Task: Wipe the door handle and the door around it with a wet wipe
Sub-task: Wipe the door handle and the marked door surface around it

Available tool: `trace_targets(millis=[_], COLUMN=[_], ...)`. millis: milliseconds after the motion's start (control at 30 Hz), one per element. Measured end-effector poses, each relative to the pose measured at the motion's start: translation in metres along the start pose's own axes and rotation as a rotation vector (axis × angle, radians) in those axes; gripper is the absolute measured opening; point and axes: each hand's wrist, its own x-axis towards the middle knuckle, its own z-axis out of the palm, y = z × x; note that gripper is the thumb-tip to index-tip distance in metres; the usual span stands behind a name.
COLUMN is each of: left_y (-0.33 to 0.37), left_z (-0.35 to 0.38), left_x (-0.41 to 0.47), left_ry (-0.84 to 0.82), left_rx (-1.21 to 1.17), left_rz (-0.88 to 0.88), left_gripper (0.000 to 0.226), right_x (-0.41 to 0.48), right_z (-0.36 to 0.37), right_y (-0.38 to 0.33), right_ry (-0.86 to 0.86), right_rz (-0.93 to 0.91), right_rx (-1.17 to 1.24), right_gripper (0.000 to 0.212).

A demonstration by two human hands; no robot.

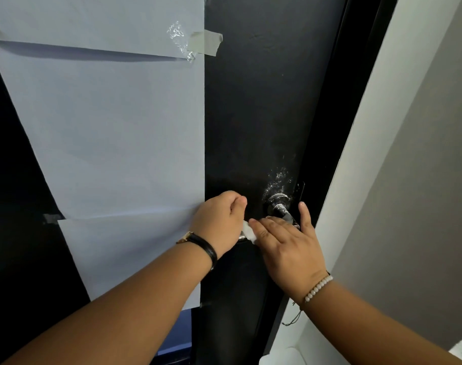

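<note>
A black door [253,106] fills the middle of the head view. Its metal lever handle [278,205] sits low on the right, smeared with white residue that also speckles the door just above it. My right hand [285,246] lies over the lever with fingers pressed on a white wet wipe [249,231], wrapped round the lever. My left hand [220,219] is curled at the lever's free end, gripping it; only a bit of metal shows beneath the hand.
Large sheets of pale paper [106,122] are taped over the left part of the door, with tape [204,43] at the top corner. The black frame [338,127] and a white and grey wall [409,154] stand right of the handle.
</note>
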Motion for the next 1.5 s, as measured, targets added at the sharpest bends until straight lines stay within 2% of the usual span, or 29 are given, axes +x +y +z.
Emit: trace_targets(millis=[267, 333, 400, 467, 600, 800, 867, 967, 1167, 1300, 1500], left_y=[-0.005, -0.006, -0.008, -0.009, -0.01, -0.01, -0.01, -0.009, -0.007, 0.008, 0.02], left_z=[0.016, 0.016, 0.016, 0.017, 0.018, 0.019, 0.019, 0.018, 0.017, 0.016, 0.026], left_x=[0.008, 0.007, 0.007, 0.008, 0.007, 0.006, 0.006, 0.006, 0.007, 0.014, 0.021], left_ry=[-0.009, -0.008, -0.005, -0.01, -0.018, -0.038, -0.04, -0.021, -0.047, -0.1, -0.16], left_rx=[0.129, 0.143, 0.156, 0.172, 0.219, 0.263, 0.264, 0.279, 0.343, 0.532, 0.523], left_rz=[-0.03, -0.015, -0.004, -0.001, 0.008, -0.001, 0.003, 0.017, 0.031, 0.084, 0.077], left_gripper=[0.041, 0.043, 0.044, 0.044, 0.043, 0.043, 0.043, 0.043, 0.04, 0.03, 0.024], right_x=[-0.007, 0.001, 0.014, 0.021, 0.007, -0.011, -0.014, -0.017, -0.025, -0.021, -0.019], right_z=[0.001, -0.005, -0.012, -0.015, -0.005, 0.015, 0.018, 0.018, 0.013, 0.007, 0.001], right_y=[0.017, 0.015, 0.007, -0.001, -0.005, 0.016, 0.026, 0.039, 0.042, 0.038, 0.031], right_ry=[0.021, -0.064, -0.186, -0.228, -0.15, 0.141, 0.192, 0.187, 0.133, 0.129, 0.067], right_rz=[-0.024, 0.033, 0.097, 0.117, 0.108, -0.03, -0.057, -0.02, 0.226, 0.224, 0.149], right_rx=[0.055, 0.082, 0.09, 0.064, 0.107, 0.162, 0.178, 0.221, 0.283, 0.248, 0.291], right_gripper=[0.031, 0.026, 0.032, 0.038, 0.028, 0.035, 0.036, 0.033, 0.033, 0.032, 0.033])
